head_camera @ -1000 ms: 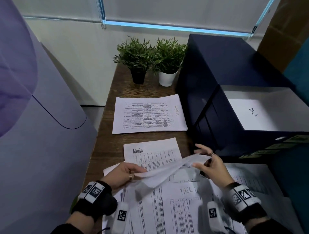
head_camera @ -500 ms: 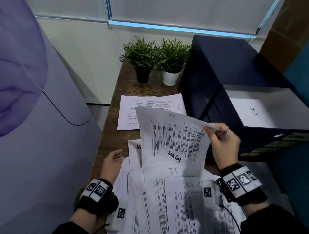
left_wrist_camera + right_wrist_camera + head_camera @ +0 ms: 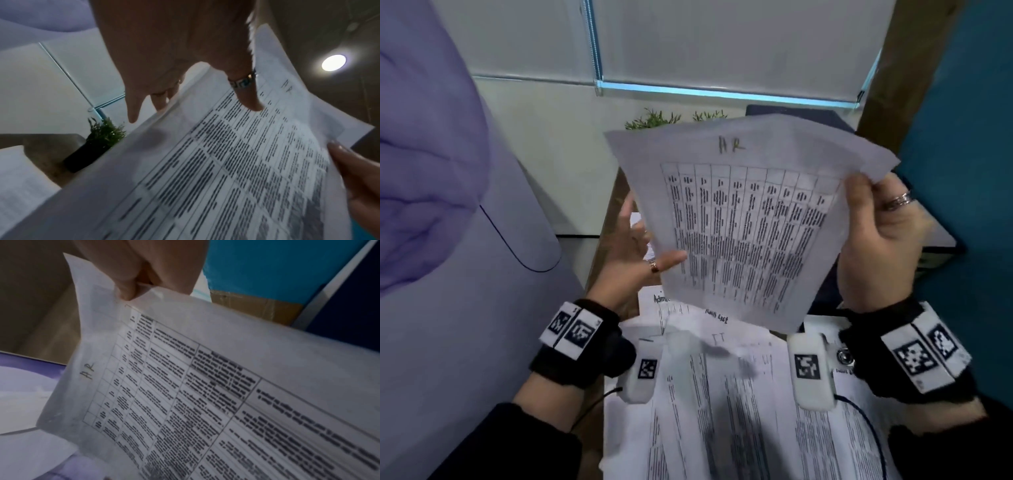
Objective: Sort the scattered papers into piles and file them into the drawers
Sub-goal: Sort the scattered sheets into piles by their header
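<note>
Both hands are raised above the pile of papers [image 3: 722, 394], palms turned toward the wearer. The right hand [image 3: 876, 240] pinches the sheet marked HR [image 3: 743, 226] at its upper right edge, thumb on the printed face and fingers curled behind. The left hand [image 3: 633, 253] holds the sheet's lower left edge, its ringed thumb pressed on the front and the other fingers spread loosely behind. The sheet is thin white paper, slightly crumpled and bowed, printed with a dense ruled table of black text. It hangs in the air above the pile, tilted, touching nothing else. The pile below is overlapping white printed sheets on a brown wooden desk [image 3: 606, 240]. Beyond the sheet's top edge, green leaves of potted plants [image 3: 654, 118] show.
</note>
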Motion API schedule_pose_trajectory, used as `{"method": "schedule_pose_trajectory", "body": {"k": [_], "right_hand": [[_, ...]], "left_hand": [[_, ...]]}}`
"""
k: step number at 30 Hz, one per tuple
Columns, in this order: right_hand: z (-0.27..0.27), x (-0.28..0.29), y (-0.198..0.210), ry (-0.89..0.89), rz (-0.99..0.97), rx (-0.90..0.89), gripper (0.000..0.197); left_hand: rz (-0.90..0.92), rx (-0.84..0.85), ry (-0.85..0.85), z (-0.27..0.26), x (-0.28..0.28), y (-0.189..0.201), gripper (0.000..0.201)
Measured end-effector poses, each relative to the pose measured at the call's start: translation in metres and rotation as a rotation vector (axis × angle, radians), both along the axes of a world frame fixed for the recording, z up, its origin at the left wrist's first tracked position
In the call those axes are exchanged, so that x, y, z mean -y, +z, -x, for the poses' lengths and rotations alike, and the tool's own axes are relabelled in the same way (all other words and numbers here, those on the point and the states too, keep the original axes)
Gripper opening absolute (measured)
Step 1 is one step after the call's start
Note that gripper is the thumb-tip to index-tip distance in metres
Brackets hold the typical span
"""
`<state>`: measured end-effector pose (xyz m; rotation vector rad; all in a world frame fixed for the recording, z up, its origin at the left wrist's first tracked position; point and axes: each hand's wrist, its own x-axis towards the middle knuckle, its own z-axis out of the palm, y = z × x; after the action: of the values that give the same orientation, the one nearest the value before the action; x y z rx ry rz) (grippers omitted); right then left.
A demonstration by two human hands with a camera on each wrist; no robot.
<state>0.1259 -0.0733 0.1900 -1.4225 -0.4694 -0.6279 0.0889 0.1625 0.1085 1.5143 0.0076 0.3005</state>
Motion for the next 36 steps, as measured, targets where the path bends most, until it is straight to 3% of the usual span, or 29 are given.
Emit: {"method": "schedule_pose_trajectory", "body": {"k": [4,6,7,9,12,15,19,22,24,26,30,33,36], "right_hand": [[0.02,0.015,-0.018,0.089,-0.02,-0.105,0.016],[0.03,0.027,-0.035,0.156,-0.029,-0.205,0.02],[0.034,0.032,-0.047,0.196,-0.031,-0.286,0.023],[0.041,0.041,-0.077,0.267,-0.002,-0.459,0.026],[0.049,0.048,-0.128,0.29,0.142,-0.67,0.029],[0.053,0.052,-0.161,0.384,0.229,-0.824,0.032],[0.047,0.077,-0.17,0.418,0.449,-0.89,0.044],[0.034,0.116,-0.17,0.266,0.49,-0.931,0.021],[0.022,0.139,-0.175,0.151,0.49,-0.983,0.023],[0.012,0.157,-0.186,0.131,0.65,-1.051,0.039],[-0.003,0.162,-0.21,0.289,1.071,-1.065,0.061],[-0.008,0.149,-0.225,0.362,1.343,-0.961,0.063],[-0.009,0.146,-0.245,0.215,1.672,-0.818,0.054]], "left_hand": [[0.097,-0.045,0.105,0.012,0.016,0.011,0.041],[0.1,-0.05,0.131,0.024,0.023,-0.004,0.028],[0.073,-0.055,0.159,0.031,0.026,-0.013,0.027],[0.028,-0.088,0.176,0.043,0.033,-0.039,0.044],[-0.037,-0.246,0.061,0.058,0.047,-0.078,0.065],[-0.077,-0.356,0.02,0.063,0.056,-0.1,0.039],[-0.052,-0.466,0.132,0.053,0.062,-0.089,0.012],[-0.118,-0.525,0.133,0.051,0.069,-0.085,0.037],[-0.14,-0.579,0.108,0.056,0.077,-0.092,0.037],[-0.175,-0.659,0.08,0.067,0.087,-0.102,0.048],[-0.169,-0.766,0.149,0.081,0.091,-0.142,0.038],[-0.186,-0.826,0.232,0.087,0.085,-0.166,0.03],[-0.196,-0.854,0.268,0.093,0.081,-0.179,0.026]]}}
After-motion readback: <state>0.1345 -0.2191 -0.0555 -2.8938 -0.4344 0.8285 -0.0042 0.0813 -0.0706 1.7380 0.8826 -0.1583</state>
